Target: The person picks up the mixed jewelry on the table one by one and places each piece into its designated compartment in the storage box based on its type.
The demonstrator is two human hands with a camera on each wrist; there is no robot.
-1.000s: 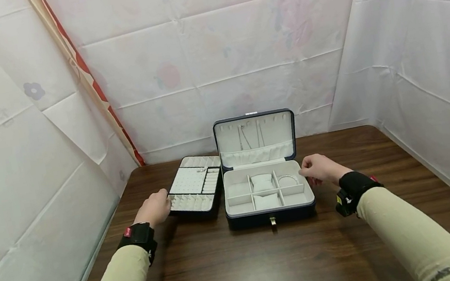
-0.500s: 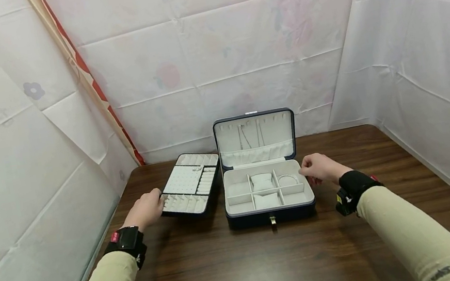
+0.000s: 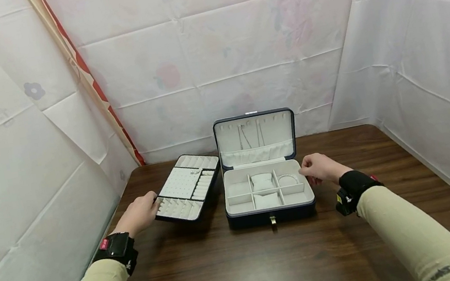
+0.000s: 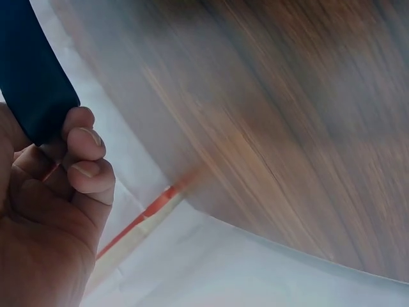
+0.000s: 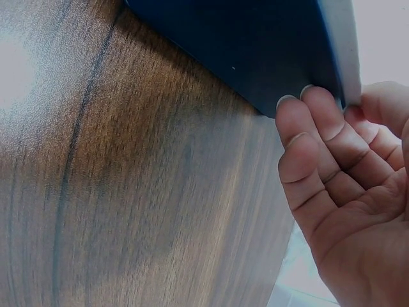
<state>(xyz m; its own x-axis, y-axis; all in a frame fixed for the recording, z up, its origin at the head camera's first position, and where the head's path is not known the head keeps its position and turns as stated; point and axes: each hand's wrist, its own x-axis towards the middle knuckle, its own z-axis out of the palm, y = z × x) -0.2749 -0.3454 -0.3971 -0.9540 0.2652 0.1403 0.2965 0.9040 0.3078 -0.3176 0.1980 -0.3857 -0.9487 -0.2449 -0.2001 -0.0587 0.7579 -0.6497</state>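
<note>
A jewelry box [image 3: 250, 220], dark blue outside and white inside, stands with its lid [image 3: 251, 131] raised. My right hand [image 3: 320, 168] grips its right wall, the thumb at the rim and the fingers along the outer side [image 5: 255, 57]. To the left, my left hand [image 3: 137, 215] holds the box's lift-out tray [image 3: 179, 183] by its left edge. The tray is tilted, its near left part raised off the table. In the left wrist view the curled fingertips [image 4: 86, 144] press on the tray's dark side [image 4: 38, 77].
The box has divided compartments with two small white cushions [image 3: 262, 182] and a bracelet [image 3: 288, 180]. Necklaces [image 3: 244, 137] hang inside the lid. Earrings [image 3: 196, 171] sit on the tray. A white sheet [image 3: 211, 54] encloses the brown wooden table [image 3: 246, 274].
My left hand has moved left and slightly up, drawing the tray away from the box and tilting it. The right hand and the box have stayed put.
</note>
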